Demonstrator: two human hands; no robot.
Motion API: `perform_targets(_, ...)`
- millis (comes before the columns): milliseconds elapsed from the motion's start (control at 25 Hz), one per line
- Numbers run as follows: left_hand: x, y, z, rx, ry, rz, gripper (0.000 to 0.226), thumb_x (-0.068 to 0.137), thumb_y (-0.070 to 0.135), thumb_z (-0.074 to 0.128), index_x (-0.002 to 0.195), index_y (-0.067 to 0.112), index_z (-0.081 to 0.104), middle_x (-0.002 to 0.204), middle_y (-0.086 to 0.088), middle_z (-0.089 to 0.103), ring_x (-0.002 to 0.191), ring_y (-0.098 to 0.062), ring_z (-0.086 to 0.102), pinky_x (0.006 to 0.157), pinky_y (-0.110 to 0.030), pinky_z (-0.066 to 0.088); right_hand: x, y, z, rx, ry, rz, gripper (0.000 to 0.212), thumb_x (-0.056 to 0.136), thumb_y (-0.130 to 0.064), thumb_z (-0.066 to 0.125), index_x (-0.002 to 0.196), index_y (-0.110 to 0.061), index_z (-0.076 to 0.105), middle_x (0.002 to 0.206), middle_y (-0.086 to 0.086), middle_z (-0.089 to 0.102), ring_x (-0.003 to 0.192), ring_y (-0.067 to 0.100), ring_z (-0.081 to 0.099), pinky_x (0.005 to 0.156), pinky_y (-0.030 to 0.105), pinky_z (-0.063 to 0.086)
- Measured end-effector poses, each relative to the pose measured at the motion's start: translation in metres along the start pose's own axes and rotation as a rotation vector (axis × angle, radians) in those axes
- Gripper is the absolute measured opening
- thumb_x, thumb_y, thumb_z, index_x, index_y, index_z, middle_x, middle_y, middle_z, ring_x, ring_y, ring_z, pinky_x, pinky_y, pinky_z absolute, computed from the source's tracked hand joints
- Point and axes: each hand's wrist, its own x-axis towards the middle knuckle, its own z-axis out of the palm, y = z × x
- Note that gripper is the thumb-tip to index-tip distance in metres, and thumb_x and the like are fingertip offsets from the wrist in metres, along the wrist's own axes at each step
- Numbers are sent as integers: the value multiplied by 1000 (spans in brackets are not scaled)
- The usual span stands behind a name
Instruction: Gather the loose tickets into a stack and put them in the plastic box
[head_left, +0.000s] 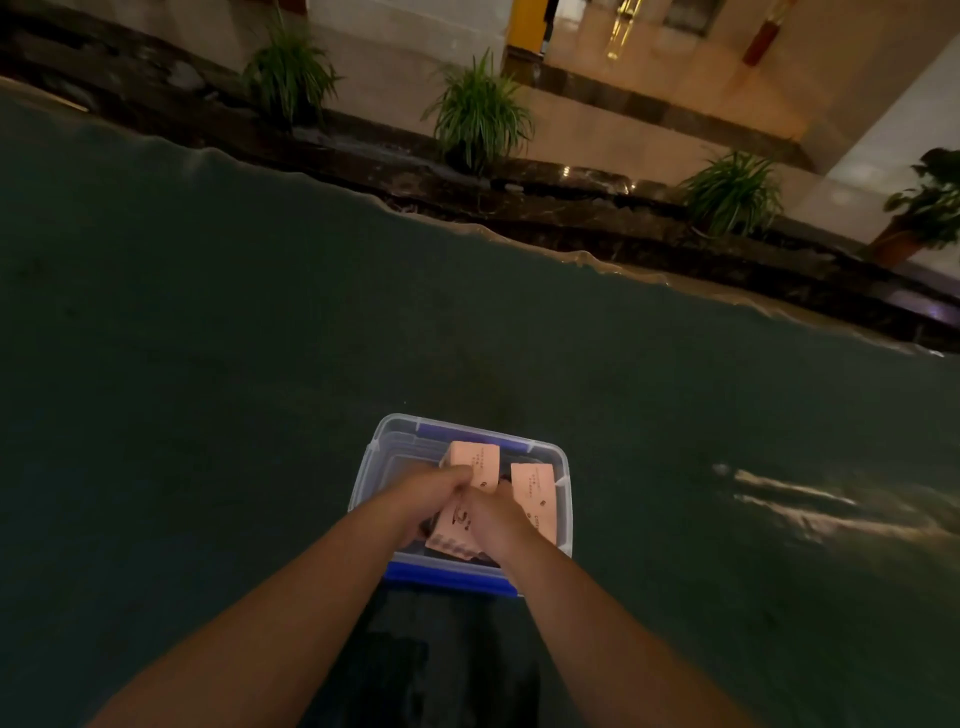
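Note:
A clear plastic box (371, 467) with blue latches sits on the dark green table in front of me. Both hands are inside it. My left hand (428, 496) and my right hand (493, 519) close together on a stack of pink tickets (475, 462), whose top end sticks up past my fingers and whose lower end shows between my wrists. Another pink ticket stack (535, 493) lies in the box's right side, beside my right hand. The box floor under my hands is hidden.
The green table surface (208, 338) stretches all around the box. Its far edge meets a dark stone ledge (571, 208) with several potted plants (480, 117). A light glare streak (805, 509) lies on the table to the right.

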Motion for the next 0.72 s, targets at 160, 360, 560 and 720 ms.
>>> perform_targets(160,3,0,2,45,85,16,18,92,44,68,98,26,68,59,5,76,77,-24,77,64,-43,62,1,4,5,-58,21,-80,58,104,-45,56,154,-20,43,90,-7,63,79,12,66,66,28,53)
perform_targets(360,-18,3,-6,75,95,71,12,98,33,65,106,25,67,96,-8,78,90,-28,75,88,-52,61,-19,8,-6,-98,-19,-196,40,106,-31,56,145,-24,55,112,-3,72,93,14,69,75,27,53)
perform_targets(560,-97,21,-8,337,143,341,8,99,32,66,105,27,64,100,2,70,85,-9,66,64,-28,53,-84,13,-75,-72,-119,-403,17,103,-28,60,116,-29,70,97,-8,73,88,7,70,69,26,55)
perform_targets(720,-195,54,24,591,234,691,29,92,35,74,118,31,61,110,9,66,102,-11,64,81,-34,55,-160,23,-156,-87,69,-663,14,98,-32,66,112,-30,65,96,-7,74,88,12,73,72,30,57)
